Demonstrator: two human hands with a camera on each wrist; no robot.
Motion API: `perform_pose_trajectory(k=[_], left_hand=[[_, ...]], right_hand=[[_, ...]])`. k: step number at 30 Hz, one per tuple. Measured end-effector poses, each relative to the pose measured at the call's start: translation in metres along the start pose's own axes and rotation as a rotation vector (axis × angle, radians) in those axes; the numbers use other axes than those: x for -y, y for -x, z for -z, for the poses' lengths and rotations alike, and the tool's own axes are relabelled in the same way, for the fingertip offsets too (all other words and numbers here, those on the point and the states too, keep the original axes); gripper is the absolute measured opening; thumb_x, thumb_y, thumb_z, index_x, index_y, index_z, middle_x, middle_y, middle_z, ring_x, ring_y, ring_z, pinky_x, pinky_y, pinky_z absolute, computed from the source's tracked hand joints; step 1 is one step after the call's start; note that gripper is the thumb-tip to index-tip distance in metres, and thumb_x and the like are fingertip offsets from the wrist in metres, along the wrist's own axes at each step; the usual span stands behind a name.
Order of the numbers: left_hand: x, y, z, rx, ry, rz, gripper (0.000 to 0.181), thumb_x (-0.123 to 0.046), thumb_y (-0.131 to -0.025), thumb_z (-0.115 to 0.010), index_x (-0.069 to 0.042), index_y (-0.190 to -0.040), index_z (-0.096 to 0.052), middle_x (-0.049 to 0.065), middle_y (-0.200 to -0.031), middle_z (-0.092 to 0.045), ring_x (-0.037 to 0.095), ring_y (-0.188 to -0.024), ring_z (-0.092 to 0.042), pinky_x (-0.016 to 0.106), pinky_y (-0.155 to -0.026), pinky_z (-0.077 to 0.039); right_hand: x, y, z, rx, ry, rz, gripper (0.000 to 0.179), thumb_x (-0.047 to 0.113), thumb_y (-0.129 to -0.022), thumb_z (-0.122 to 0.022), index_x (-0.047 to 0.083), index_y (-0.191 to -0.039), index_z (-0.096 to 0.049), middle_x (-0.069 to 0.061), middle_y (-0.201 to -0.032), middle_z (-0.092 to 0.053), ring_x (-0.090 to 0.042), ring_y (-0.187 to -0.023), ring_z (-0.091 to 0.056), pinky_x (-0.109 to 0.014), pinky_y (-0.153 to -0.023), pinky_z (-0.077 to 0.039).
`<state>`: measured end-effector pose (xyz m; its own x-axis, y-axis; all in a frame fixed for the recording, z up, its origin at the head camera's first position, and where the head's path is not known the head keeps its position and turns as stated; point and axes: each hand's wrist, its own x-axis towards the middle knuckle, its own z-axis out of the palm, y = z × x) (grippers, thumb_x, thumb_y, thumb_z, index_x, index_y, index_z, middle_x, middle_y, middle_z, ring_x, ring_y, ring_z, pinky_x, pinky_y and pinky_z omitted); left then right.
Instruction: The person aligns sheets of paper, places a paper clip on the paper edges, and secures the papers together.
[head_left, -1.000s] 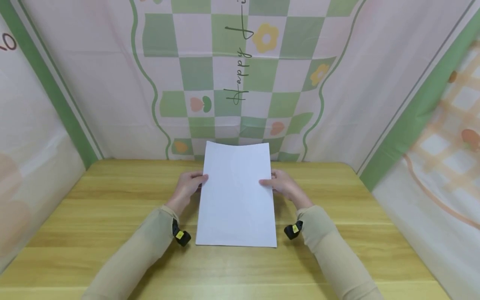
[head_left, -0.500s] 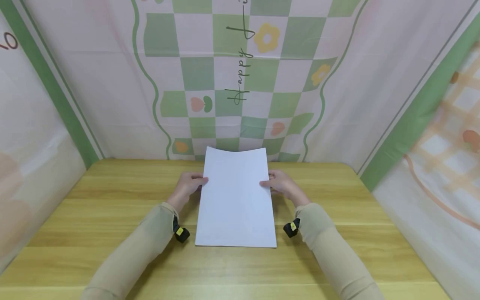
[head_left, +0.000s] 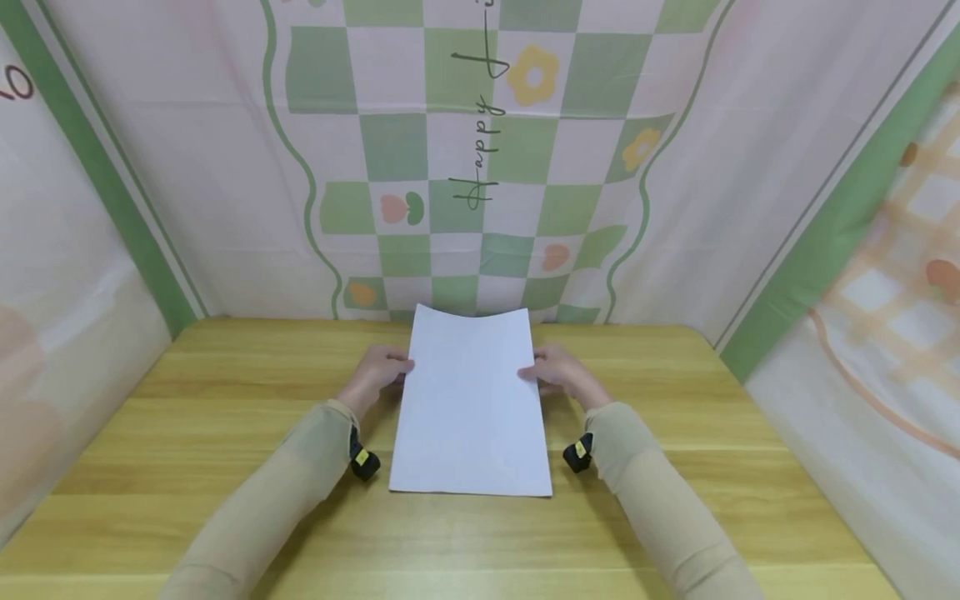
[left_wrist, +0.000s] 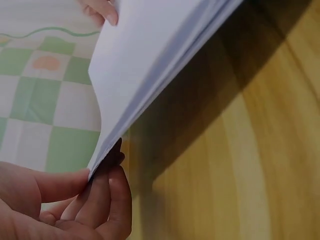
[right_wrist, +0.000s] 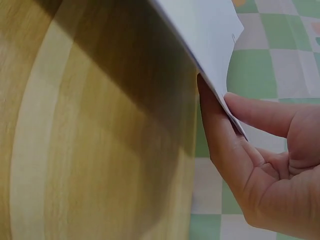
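Observation:
A stack of white paper sheets lies tilted, its far end raised off the table and its near edge down on the wood. At its left edge my left hand pinches the sheets, thumb on top and fingers underneath. My right hand grips the opposite edge the same way. In the left wrist view several layers show along the side of the paper, which bows between the hands. The right wrist view has the thumb on the upper face of the paper and straighter fingers beneath it.
The wooden table reaches back to a hanging cloth with green and white checks. More patterned cloth closes off the right side, and pale cloth the left. A small black wrist camera sits at the left sleeve.
The raised far end of the paper has sunk lower toward the table, and both hands have come down slightly with it. The near edge has stayed in place.

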<state>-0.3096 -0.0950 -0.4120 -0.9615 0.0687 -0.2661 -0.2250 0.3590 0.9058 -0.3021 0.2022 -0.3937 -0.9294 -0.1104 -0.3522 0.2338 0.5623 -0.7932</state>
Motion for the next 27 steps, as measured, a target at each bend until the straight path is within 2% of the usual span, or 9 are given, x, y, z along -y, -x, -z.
perform_pose_trajectory(k=[5, 15, 27], left_hand=[[0.002, -0.0032, -0.0005, 0.006, -0.007, 0.019, 0.036, -0.009, -0.093, -0.058, 0.005, -0.126, -0.054, 0.023, -0.122, -0.059, 0.029, -0.102, -0.062, 0.04, -0.095, -0.049], [0.0039, -0.0095, -0.0009, 0.005, 0.026, 0.04, 0.034, -0.001, -0.087, -0.062, 0.008, -0.12, -0.057, 0.023, -0.113, -0.063, 0.018, -0.082, -0.062, 0.03, -0.078, -0.056], [0.0026, -0.0097, -0.0013, 0.001, 0.026, 0.027, 0.037, 0.003, -0.084, -0.062, 0.01, -0.12, -0.056, 0.024, -0.112, -0.062, 0.017, -0.079, -0.062, 0.031, -0.078, -0.056]], right_hand=[[-0.002, -0.002, -0.0002, -0.004, 0.009, -0.018, 0.04, 0.009, -0.091, -0.061, -0.009, -0.123, -0.048, -0.022, -0.115, -0.052, -0.026, -0.097, -0.058, -0.035, -0.082, -0.056], [-0.0041, -0.0062, 0.0005, 0.016, -0.029, -0.034, 0.044, 0.005, -0.091, -0.058, -0.011, -0.129, -0.043, -0.024, -0.118, -0.053, -0.03, -0.101, -0.059, -0.036, -0.083, -0.056], [-0.0065, -0.0098, 0.0022, 0.042, -0.091, -0.04, 0.043, 0.0, -0.09, -0.058, -0.012, -0.129, -0.044, -0.018, -0.105, -0.059, -0.025, -0.089, -0.063, -0.037, -0.082, -0.056]])
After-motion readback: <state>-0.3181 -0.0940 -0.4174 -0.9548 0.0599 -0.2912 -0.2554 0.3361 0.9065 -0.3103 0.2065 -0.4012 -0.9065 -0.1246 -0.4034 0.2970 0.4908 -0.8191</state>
